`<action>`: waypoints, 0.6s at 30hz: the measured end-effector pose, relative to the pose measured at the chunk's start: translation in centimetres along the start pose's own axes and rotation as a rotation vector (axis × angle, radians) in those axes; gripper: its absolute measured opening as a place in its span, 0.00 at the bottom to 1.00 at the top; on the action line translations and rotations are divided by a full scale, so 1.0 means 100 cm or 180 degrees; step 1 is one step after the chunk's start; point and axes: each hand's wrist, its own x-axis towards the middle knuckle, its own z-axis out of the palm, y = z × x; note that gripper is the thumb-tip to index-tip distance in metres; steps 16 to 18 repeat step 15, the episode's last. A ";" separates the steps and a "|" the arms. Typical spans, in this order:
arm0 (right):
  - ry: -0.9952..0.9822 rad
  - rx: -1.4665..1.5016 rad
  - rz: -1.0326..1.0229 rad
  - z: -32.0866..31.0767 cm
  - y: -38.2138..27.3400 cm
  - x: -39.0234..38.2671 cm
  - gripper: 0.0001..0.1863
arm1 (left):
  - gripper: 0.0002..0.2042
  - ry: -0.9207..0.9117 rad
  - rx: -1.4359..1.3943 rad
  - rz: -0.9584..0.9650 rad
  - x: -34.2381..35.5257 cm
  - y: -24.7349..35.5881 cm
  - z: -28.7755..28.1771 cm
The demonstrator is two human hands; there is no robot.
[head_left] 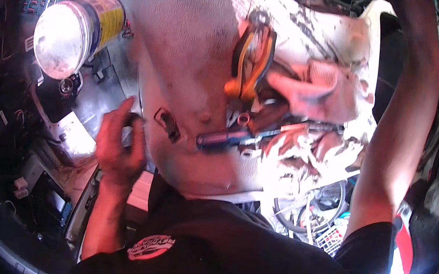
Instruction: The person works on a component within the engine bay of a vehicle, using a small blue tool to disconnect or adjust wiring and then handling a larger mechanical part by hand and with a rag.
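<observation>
My left hand (121,144) is raised at the left edge of a large grey textured panel (183,28). Its index finger is stretched up and the thumb stands apart from it; a dark patch between them is too blurred to name. On the panel beside it lies a small black clip-like part (168,125). My right arm (405,121) reaches up past the upper edge, so the right hand is out of sight. Between the arms lie pliers with orange and black handles (250,67), a pinkish work glove (315,91) and a long blue-handled tool (224,139).
A round tub (61,38) with a white end and a yellow and blue label lies at upper left. Crumpled rags (308,153) cover the panel's right part. Below them are coiled cables (309,208) and a white grid basket (330,239). Dark vehicle-like parts fill the left side.
</observation>
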 end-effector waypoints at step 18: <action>-0.0245 0.0119 0.1056 0.039 -0.016 -0.353 0.14 | 0.19 -0.1393 -0.0166 0.1765 -0.039 0.092 0.054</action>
